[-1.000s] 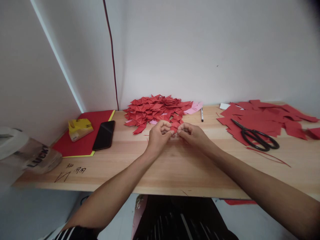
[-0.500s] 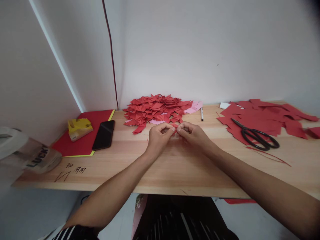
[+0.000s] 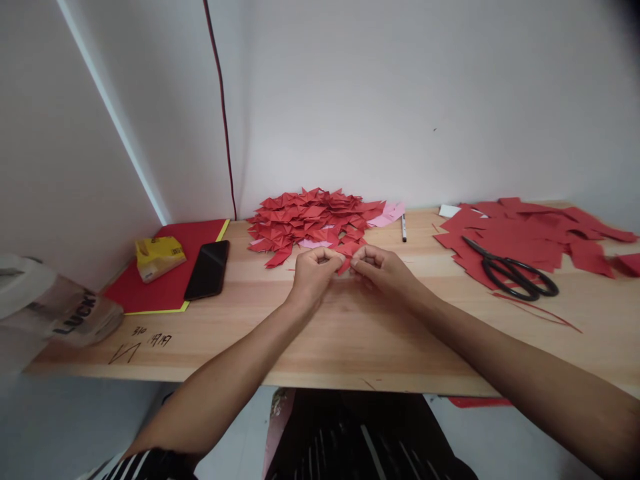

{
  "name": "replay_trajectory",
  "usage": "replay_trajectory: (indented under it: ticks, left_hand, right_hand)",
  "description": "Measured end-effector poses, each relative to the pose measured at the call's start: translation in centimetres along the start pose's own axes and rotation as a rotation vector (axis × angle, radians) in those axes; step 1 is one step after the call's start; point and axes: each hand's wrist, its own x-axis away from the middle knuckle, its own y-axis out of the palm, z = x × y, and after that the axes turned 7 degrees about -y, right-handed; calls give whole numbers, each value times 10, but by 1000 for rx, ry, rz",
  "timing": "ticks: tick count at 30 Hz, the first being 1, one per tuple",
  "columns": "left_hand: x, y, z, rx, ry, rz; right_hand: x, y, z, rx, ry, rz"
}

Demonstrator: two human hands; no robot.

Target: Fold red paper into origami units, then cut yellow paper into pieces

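Observation:
A small piece of red folded paper is pinched between my two hands above the wooden table. My left hand grips its left side between thumb and forefinger. On its right side, my right hand does the same, fingers curled. Parts of the paper are covered by my fingertips. Just behind my hands lies a heap of folded red paper pieces, with a few pink papers under and beside it.
Red paper sheets lie at the right, black-handled scissors on them. A marker lies near the wall. Leftward are a phone, a yellow packet, a red sheet and a clear bottle.
My left hand has shifted slightly left, away from my right hand. More of the red paper shows between my fingers. Everything else on the table stays put.

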Motion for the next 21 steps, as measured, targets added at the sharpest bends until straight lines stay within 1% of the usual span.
replay_trajectory:
  ticks: [5, 11, 13, 19, 21]
  left_hand:
    - [0, 0, -2, 101, -62, -24]
    - [-2, -1, -5, 94, -121, -105]
    - [-2, 0, -6, 93, -110, -96]
    - [-3, 1, -5, 94, -90, -22]
    - [-3, 0, -6, 98, -87, -17]
  right_hand:
    - [-1, -1, 2, 31, -53, 14]
    - [0, 0, 6, 58, -70, 22]
    - [0, 0, 6, 62, -74, 18]
    - [-1, 0, 7, 65, -77, 27]
    - [-1, 0, 7, 57, -67, 30]
